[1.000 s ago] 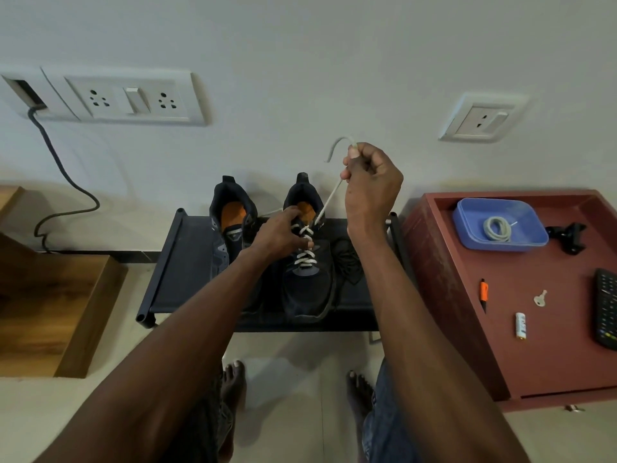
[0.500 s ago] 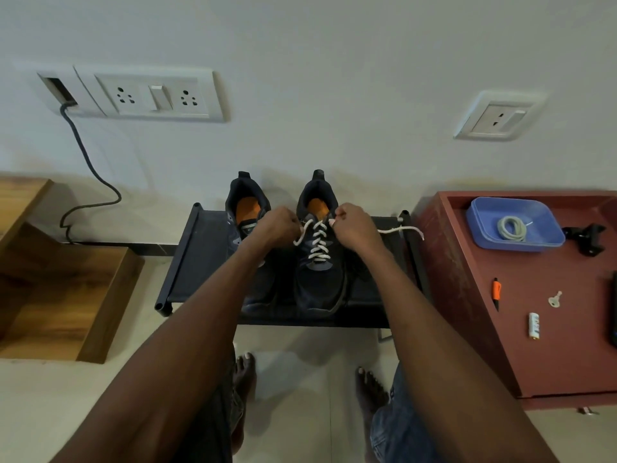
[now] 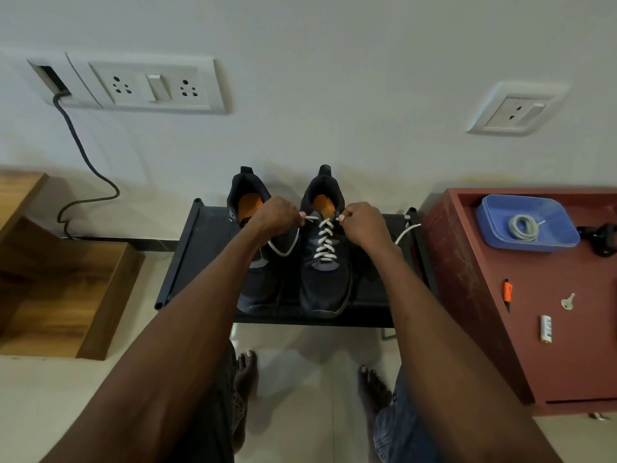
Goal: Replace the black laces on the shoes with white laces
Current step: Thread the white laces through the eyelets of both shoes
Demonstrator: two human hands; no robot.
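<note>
Two hands at the top eyelets of the right-hand shoe [image 3: 325,262]: left hand [image 3: 275,217] and right hand [image 3: 362,222] each pinching one end of the white lace [image 3: 325,240], fingers curled tight, ends trailing outward past the knuckles. Left-hand shoe [image 3: 253,248] beside left fingers, lacing obscured, possibly none. Risk: uneven pull, leaving lopsided ends or slack crossings.

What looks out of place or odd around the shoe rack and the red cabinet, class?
A loose battery, a key and an orange pen lie scattered on the red cabinet, odd beside shoes. A spare white lace sits coiled in the blue tray. The left shoe shows no white lacing.
</note>
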